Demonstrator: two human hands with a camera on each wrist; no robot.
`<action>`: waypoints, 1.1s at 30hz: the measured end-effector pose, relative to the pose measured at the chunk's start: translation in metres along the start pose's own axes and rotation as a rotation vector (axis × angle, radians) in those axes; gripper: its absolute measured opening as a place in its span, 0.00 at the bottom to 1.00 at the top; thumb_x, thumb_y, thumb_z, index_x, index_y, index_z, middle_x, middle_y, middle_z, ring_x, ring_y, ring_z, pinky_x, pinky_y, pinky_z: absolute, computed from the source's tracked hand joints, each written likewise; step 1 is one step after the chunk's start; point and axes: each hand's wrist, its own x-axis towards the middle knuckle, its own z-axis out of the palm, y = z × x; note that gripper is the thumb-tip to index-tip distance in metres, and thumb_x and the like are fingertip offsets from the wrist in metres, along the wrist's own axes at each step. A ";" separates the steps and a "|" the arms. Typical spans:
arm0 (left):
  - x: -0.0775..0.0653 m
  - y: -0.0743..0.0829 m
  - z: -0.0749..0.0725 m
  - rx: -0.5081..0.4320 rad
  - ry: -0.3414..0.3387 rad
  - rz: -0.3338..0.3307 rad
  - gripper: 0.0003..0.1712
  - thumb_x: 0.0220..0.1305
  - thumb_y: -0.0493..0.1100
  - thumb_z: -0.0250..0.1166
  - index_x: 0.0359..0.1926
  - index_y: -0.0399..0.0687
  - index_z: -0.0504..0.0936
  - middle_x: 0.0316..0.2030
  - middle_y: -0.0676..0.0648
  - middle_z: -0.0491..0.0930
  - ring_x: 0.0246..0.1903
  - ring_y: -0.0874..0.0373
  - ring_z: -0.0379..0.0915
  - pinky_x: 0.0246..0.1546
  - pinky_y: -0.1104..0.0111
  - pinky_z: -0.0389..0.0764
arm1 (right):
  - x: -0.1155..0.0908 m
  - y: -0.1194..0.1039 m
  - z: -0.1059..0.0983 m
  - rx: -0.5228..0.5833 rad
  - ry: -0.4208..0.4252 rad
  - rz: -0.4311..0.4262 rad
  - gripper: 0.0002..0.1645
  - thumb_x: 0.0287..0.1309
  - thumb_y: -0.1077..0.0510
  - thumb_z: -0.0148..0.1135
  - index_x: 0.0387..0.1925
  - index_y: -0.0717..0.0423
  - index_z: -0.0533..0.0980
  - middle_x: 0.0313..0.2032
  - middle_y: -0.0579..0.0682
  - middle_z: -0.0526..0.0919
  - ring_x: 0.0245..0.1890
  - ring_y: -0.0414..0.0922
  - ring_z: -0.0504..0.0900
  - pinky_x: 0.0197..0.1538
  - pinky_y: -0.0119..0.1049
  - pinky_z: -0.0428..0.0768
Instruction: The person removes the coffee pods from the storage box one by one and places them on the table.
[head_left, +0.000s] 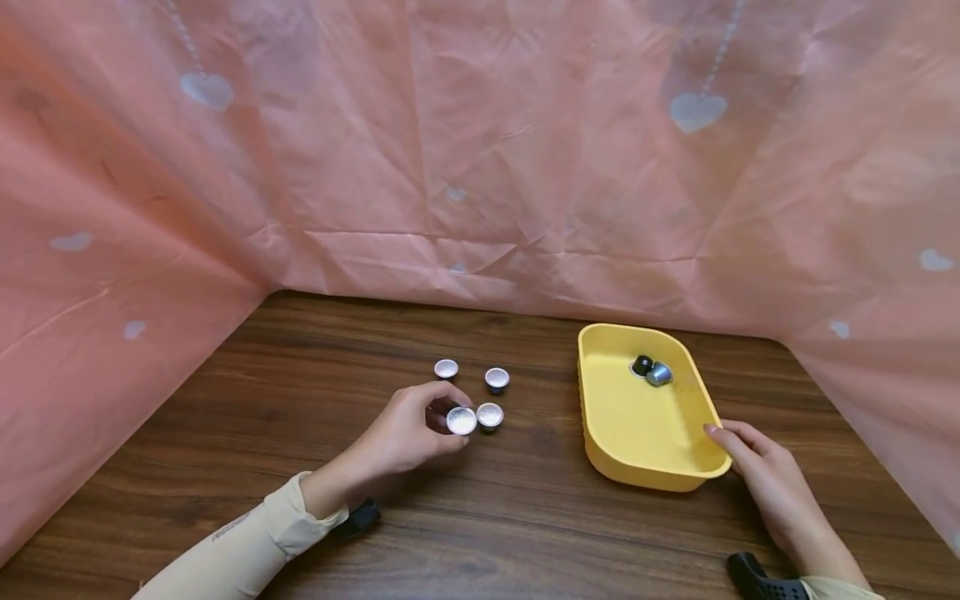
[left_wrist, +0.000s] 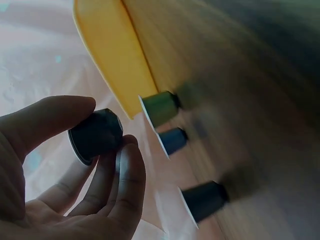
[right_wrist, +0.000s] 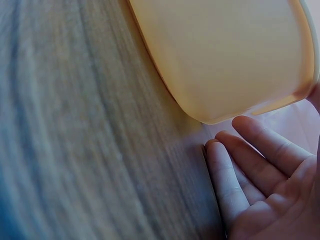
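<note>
Between thumb and fingers, my left hand (head_left: 408, 429) pinches a dark coffee capsule (left_wrist: 97, 134), its silver foil lid facing the head camera. Close by, three more capsules stand lid up on the table: a green capsule (left_wrist: 161, 108), a blue capsule (left_wrist: 173, 140) and a black capsule (left_wrist: 204, 201). My right hand (head_left: 776, 483) holds the near right corner of a yellow tray (head_left: 645, 475), thumb over the rim and the other fingers outside. Inside the tray, a black capsule (head_left: 642, 365) and a blue-grey capsule (head_left: 659, 374) lie together toward the far right.
The wooden table (head_left: 300, 367) meets pink cloth walls (head_left: 480, 167) with pale hearts at the back and both sides. Black straps show at both wrists, including a black wrist piece (head_left: 360, 518) under the left sleeve.
</note>
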 end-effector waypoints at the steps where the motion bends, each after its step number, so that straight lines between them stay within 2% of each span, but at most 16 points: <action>1: -0.002 -0.002 -0.002 -0.009 -0.005 -0.012 0.18 0.55 0.31 0.78 0.48 0.44 0.87 0.41 0.45 0.88 0.38 0.61 0.85 0.40 0.69 0.86 | 0.001 0.000 0.000 -0.004 0.001 -0.003 0.45 0.71 0.22 0.54 0.73 0.48 0.74 0.56 0.28 0.76 0.58 0.32 0.68 0.60 0.36 0.67; 2: -0.004 -0.005 -0.004 -0.014 -0.007 -0.026 0.18 0.55 0.31 0.78 0.48 0.44 0.87 0.42 0.45 0.88 0.38 0.61 0.85 0.39 0.70 0.85 | 0.001 -0.001 0.000 -0.014 0.003 -0.004 0.46 0.71 0.22 0.54 0.73 0.49 0.73 0.57 0.29 0.76 0.59 0.33 0.68 0.60 0.36 0.67; 4: -0.006 -0.009 -0.008 -0.032 -0.014 -0.044 0.19 0.54 0.31 0.78 0.47 0.43 0.87 0.42 0.45 0.88 0.38 0.60 0.86 0.39 0.71 0.84 | 0.002 -0.001 -0.001 -0.019 -0.002 -0.002 0.48 0.72 0.22 0.53 0.75 0.51 0.71 0.65 0.41 0.76 0.63 0.38 0.68 0.62 0.39 0.67; 7: -0.008 -0.015 -0.013 -0.061 -0.025 -0.064 0.19 0.54 0.30 0.78 0.47 0.41 0.86 0.43 0.44 0.88 0.39 0.60 0.86 0.40 0.72 0.85 | 0.003 0.001 -0.001 -0.028 -0.011 0.012 0.50 0.72 0.22 0.52 0.77 0.53 0.70 0.73 0.52 0.71 0.66 0.42 0.67 0.64 0.42 0.68; 10: -0.010 -0.020 -0.015 -0.072 -0.041 -0.075 0.18 0.53 0.28 0.78 0.46 0.40 0.86 0.41 0.44 0.88 0.38 0.60 0.85 0.41 0.73 0.85 | 0.002 0.004 0.000 -0.033 -0.019 0.026 0.51 0.72 0.21 0.51 0.77 0.54 0.69 0.76 0.58 0.66 0.68 0.46 0.66 0.63 0.43 0.68; 14: -0.015 -0.024 -0.016 -0.054 -0.085 -0.085 0.18 0.51 0.28 0.80 0.43 0.39 0.85 0.38 0.45 0.87 0.36 0.61 0.83 0.40 0.74 0.84 | 0.001 0.006 -0.001 -0.034 -0.027 0.027 0.51 0.72 0.21 0.51 0.77 0.54 0.69 0.77 0.58 0.66 0.69 0.47 0.65 0.64 0.43 0.68; 18: -0.017 -0.026 -0.017 0.019 -0.104 -0.082 0.19 0.49 0.28 0.81 0.41 0.41 0.84 0.36 0.48 0.86 0.35 0.63 0.81 0.39 0.74 0.83 | 0.001 0.009 -0.003 -0.034 -0.019 0.021 0.49 0.72 0.21 0.52 0.76 0.52 0.70 0.72 0.52 0.72 0.67 0.44 0.67 0.62 0.42 0.68; 21: -0.016 -0.027 -0.019 0.102 -0.083 -0.074 0.21 0.46 0.28 0.82 0.40 0.43 0.83 0.35 0.50 0.85 0.35 0.64 0.80 0.39 0.74 0.81 | 0.002 0.010 -0.004 -0.037 -0.008 0.014 0.47 0.72 0.22 0.52 0.74 0.51 0.72 0.60 0.35 0.77 0.61 0.37 0.68 0.59 0.38 0.68; 24: -0.014 -0.028 -0.020 0.175 -0.055 -0.075 0.22 0.44 0.28 0.82 0.39 0.45 0.82 0.33 0.51 0.85 0.34 0.64 0.79 0.39 0.73 0.79 | 0.002 0.011 -0.005 -0.027 -0.010 0.015 0.45 0.72 0.22 0.53 0.73 0.48 0.74 0.52 0.22 0.72 0.56 0.31 0.68 0.57 0.36 0.68; 33: -0.015 -0.028 -0.022 0.220 -0.024 -0.107 0.24 0.40 0.26 0.82 0.38 0.45 0.82 0.31 0.51 0.84 0.34 0.62 0.77 0.38 0.72 0.77 | 0.004 0.010 -0.006 -0.008 -0.011 0.018 0.43 0.71 0.21 0.54 0.71 0.45 0.75 0.48 0.18 0.71 0.53 0.27 0.68 0.55 0.33 0.69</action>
